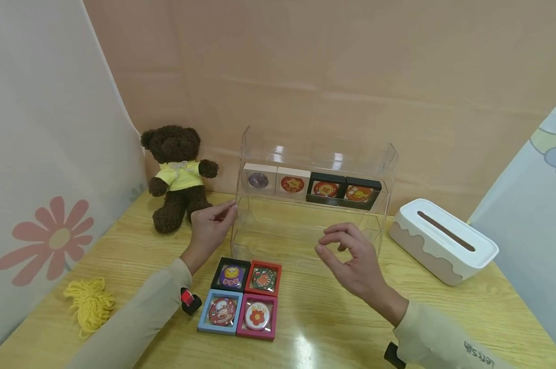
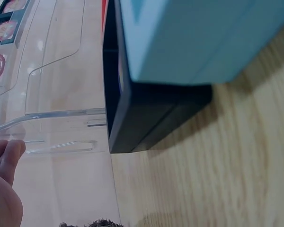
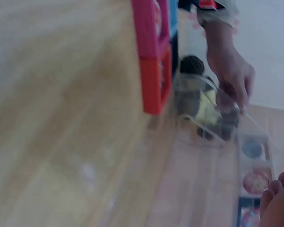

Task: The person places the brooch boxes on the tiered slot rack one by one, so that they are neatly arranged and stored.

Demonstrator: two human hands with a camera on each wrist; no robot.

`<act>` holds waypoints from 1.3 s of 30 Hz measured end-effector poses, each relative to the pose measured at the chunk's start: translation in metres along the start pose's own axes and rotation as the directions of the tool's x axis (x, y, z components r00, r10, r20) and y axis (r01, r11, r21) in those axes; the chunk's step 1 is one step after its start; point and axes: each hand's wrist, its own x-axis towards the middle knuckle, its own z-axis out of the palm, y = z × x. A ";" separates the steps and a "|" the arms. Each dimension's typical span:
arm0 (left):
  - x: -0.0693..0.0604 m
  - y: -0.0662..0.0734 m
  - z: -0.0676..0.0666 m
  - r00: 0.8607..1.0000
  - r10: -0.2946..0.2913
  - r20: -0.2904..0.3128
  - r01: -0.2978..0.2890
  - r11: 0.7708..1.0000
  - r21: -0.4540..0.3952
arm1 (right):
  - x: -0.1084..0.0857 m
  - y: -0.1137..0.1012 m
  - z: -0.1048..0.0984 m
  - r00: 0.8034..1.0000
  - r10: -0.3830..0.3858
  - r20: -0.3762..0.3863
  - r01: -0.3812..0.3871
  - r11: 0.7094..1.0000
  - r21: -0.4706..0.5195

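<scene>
A clear acrylic display rack [image 1: 305,207] stands on the table. My left hand [image 1: 212,223] pinches the front edge of its left side panel; in the left wrist view those fingers [image 2: 12,153] meet the clear edge. My right hand [image 1: 354,261] hovers before the rack's right half, fingers loosely bent and nothing visible between them. On the upper shelf sit two white-framed badge boxes, one with a grey badge [image 1: 258,180] and one with a red badge [image 1: 292,184], then two black-framed boxes [image 1: 325,189]. Black [image 1: 232,275], red [image 1: 264,278], light blue [image 1: 221,311] and pink [image 1: 258,316] badge boxes lie in front.
A brown teddy bear [image 1: 176,177] in a yellow top sits left of the rack. Yellow yarn [image 1: 90,306] lies at the table's left. A white and beige tissue box [image 1: 444,241] stands at the right. Hanging cloth [image 1: 352,66] closes off the back and sides.
</scene>
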 end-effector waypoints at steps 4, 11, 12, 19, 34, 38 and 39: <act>-0.001 -0.001 0.000 1.000 -0.013 -0.008 0.013 1.000 0.011 | -0.019 -0.002 0.017 0.993 0.004 0.119 -0.015 0.995 0.094; 0.000 0.002 0.002 0.999 -0.040 -0.016 0.041 0.999 0.027 | -0.048 -0.004 0.037 0.952 0.060 0.301 -0.128 0.969 0.211; 0.001 0.004 0.002 0.999 -0.043 -0.016 0.043 0.999 0.029 | -0.051 -0.005 0.038 0.944 0.072 0.321 -0.148 0.965 0.219; 0.011 0.030 0.001 0.999 -0.047 -0.013 0.047 0.999 -0.006 | -0.065 -0.008 0.046 0.899 0.078 0.431 -0.198 0.950 0.241; 0.015 0.031 0.002 1.000 -0.001 -0.021 0.001 1.000 -0.001 | -0.073 -0.014 0.062 0.799 0.176 0.575 -0.315 0.937 0.151; 0.016 0.032 0.001 1.000 0.021 -0.016 -0.022 1.000 -0.015 | -0.072 -0.016 0.062 0.776 0.222 0.591 -0.341 0.935 0.097; 0.016 0.032 0.001 1.000 0.022 -0.013 -0.023 1.000 -0.019 | -0.072 -0.016 0.063 0.773 0.227 0.593 -0.343 0.935 0.090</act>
